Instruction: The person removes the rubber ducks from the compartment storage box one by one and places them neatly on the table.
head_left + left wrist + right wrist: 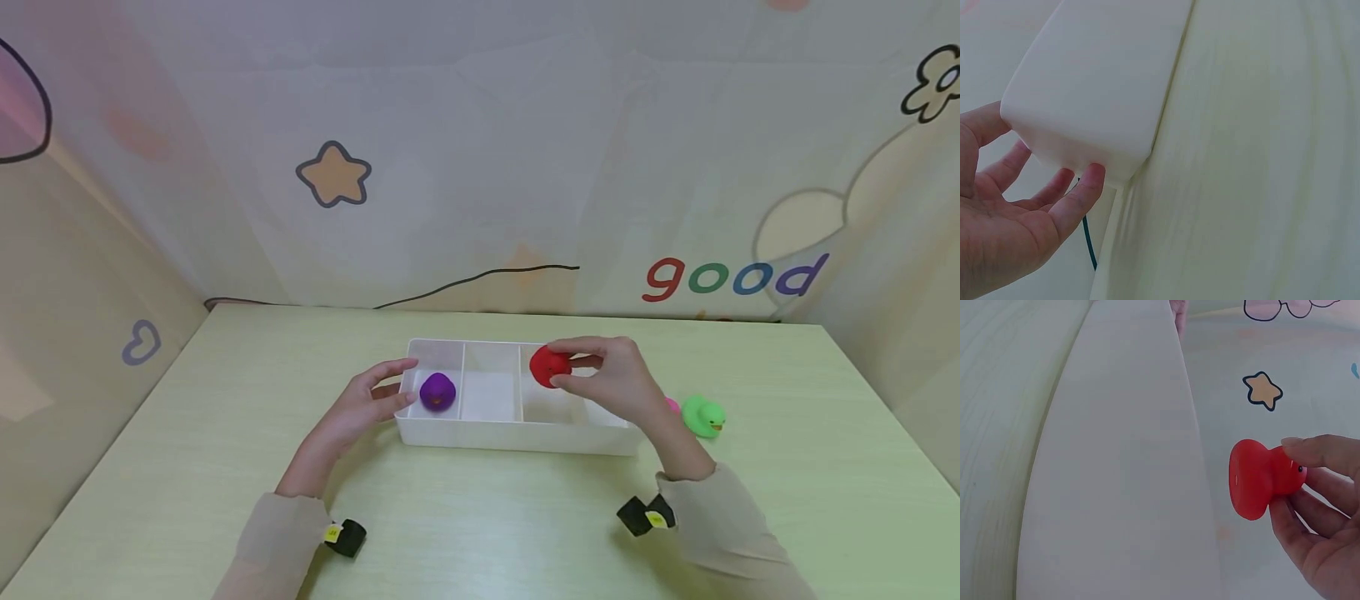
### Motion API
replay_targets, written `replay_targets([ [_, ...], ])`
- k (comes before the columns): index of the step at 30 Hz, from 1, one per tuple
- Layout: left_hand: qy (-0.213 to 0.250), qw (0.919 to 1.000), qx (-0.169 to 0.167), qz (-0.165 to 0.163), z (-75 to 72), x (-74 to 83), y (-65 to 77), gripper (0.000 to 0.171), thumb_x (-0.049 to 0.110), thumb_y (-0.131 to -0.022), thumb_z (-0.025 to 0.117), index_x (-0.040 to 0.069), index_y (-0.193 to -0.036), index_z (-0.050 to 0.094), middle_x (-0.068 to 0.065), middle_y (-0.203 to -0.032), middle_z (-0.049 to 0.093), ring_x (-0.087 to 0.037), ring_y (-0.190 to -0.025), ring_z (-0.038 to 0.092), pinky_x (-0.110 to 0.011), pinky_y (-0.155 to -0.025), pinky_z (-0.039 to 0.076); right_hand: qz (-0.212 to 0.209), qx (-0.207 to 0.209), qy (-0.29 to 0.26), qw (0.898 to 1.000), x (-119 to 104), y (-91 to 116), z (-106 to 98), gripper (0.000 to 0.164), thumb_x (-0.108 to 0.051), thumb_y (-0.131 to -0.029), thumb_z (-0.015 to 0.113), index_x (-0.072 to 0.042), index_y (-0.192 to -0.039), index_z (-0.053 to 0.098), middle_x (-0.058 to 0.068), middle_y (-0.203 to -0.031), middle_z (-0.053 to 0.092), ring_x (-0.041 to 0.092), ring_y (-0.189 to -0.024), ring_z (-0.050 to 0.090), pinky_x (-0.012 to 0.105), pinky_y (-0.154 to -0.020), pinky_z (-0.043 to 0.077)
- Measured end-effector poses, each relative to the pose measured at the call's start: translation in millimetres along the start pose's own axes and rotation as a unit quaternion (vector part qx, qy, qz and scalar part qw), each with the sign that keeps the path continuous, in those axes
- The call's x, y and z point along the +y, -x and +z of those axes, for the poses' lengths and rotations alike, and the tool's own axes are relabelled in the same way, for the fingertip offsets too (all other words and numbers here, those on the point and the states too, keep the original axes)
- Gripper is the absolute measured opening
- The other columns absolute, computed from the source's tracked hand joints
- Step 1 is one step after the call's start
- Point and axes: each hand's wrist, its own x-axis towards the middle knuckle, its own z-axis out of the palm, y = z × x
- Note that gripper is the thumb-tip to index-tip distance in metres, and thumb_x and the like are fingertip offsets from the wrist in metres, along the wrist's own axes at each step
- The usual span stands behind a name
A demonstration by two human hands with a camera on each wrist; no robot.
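A white divided box [491, 433] stands on the table. My left hand [365, 402] holds its left end; in the left wrist view, the fingertips [1090, 175] rest against the end wall. In the leftmost compartment sits a purple toy duck [437, 392]. My right hand [617, 382] pinches a red toy duck [549, 367] between thumb and fingers, above the third compartment from the left. The right wrist view has the red duck [1254, 479] sideways, its flat base turned away from the palm. My right hand partly hides the rightmost compartment.
Right of the box, a green toy duck [703, 417] stands on the table [480, 525]. Beside it, a pink object [673, 405] is mostly hidden behind my right forearm. A printed cloth backdrop [480, 183] rises behind the table and along both sides.
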Motion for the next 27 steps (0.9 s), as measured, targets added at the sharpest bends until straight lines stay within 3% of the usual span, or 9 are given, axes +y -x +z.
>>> replay_targets([
  [13, 0.000, 1.0000, -0.002, 0.003, -0.4, -0.7, -0.7, 0.054, 0.018, -0.086, 0.064, 0.011, -0.135, 0.042, -0.012, -0.141, 0.031, -0.035, -0.125, 0.038, -0.044, -0.095, 0.042, 0.074, 0.032, -0.004, 0.997, 11, 21, -39, 0.038, -0.008, -0.078, 0.071, 0.000, -0.114, 0.063, 0.018, -0.112, 0.062, 0.026, -0.092, 0.062, 0.025, -0.069, 0.054],
  [21, -0.001, 1.0000, -0.001, 0.003, -0.6, 0.0, -0.2, 0.054, 0.021, -0.085, 0.065, 0.014, -0.134, 0.044, -0.011, -0.141, 0.032, -0.034, -0.126, 0.038, -0.043, -0.094, 0.042, 0.080, 0.070, 0.005, 0.994, 52, 29, -64, 0.041, -0.020, -0.076, 0.074, -0.009, -0.114, 0.064, 0.008, -0.110, 0.064, 0.018, -0.092, 0.063, 0.022, -0.065, 0.053],
  [25, 0.003, 1.0000, -0.005, 0.003, -0.8, 0.1, -0.6, 0.055, 0.020, -0.085, 0.064, 0.013, -0.135, 0.043, -0.012, -0.142, 0.031, -0.034, -0.126, 0.038, -0.044, -0.094, 0.042, 0.087, 0.082, 0.027, 0.992, 48, 37, -73, 0.045, -0.023, -0.077, 0.073, -0.005, -0.116, 0.062, 0.014, -0.110, 0.063, 0.015, -0.090, 0.064, 0.019, -0.068, 0.052],
  [27, 0.004, 1.0000, -0.003, 0.000, -1.0, 0.0, -0.8, 0.055, 0.019, -0.085, 0.064, 0.013, -0.135, 0.043, -0.012, -0.141, 0.031, -0.034, -0.125, 0.038, -0.044, -0.094, 0.042, 0.081, 0.092, 0.021, 0.992, 46, 42, -77, 0.044, -0.021, -0.078, 0.073, -0.002, -0.116, 0.062, 0.007, -0.107, 0.065, 0.009, -0.087, 0.064, 0.017, -0.068, 0.051],
])
